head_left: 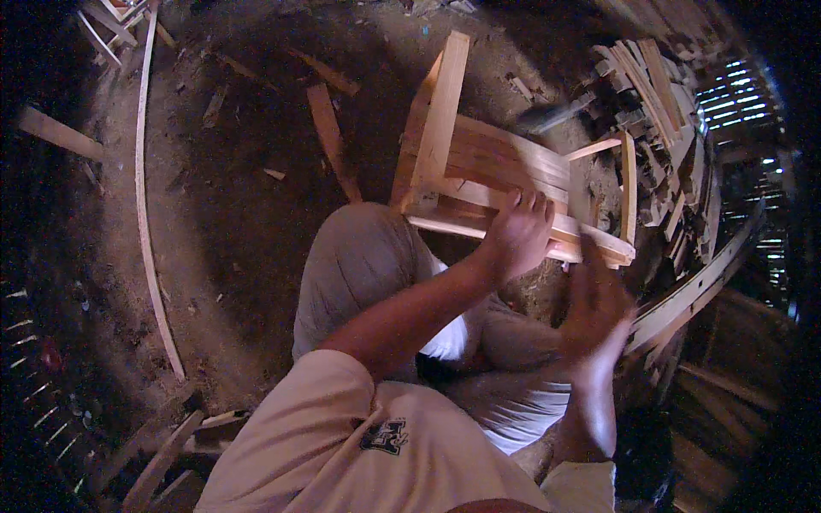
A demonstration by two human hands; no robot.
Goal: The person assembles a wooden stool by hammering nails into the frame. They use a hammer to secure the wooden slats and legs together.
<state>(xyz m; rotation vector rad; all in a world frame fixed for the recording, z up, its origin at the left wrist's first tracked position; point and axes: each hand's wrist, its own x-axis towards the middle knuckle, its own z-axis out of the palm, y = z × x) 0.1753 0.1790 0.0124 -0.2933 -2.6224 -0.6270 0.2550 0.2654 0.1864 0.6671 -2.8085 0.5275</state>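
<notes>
A pale wooden slatted frame (479, 162) stands tilted on the dirt floor just past my knees. My left hand (516, 235) lies on its near slats, with the fingers curled over a slat's edge. My right hand (599, 312) is lower right of the frame and blurred by motion. It is closed around a dark handle that runs up over the frame's right end. A blurred dark hammer head (540, 116) shows above the frame's far right side.
A heap of cut wooden pieces (654, 103) lies at the right. Long curved strips (147, 214) run down the left and the lower right (701, 286). Loose planks (329, 137) and scraps are scattered over the dirt. My knees in grey trousers (363, 265) are under my arms.
</notes>
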